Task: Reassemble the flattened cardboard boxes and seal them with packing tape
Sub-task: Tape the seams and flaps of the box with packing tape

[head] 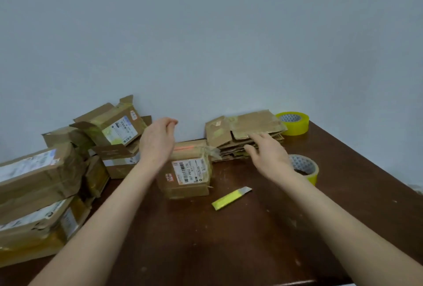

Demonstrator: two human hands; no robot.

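Note:
A stack of flattened cardboard boxes lies against the wall at the back of the brown table. My right hand hovers over the stack's near edge, fingers spread and holding nothing. My left hand is raised above a small taped box with a shipping label; its fingers are loosely bent and hold nothing. One roll of yellowish packing tape stands by the wall. A second tape roll sits just behind my right wrist.
A yellow utility knife lies on the table in front of the small box. A heap of assembled, taped boxes fills the left side up to the wall. The table's right edge runs diagonally at far right.

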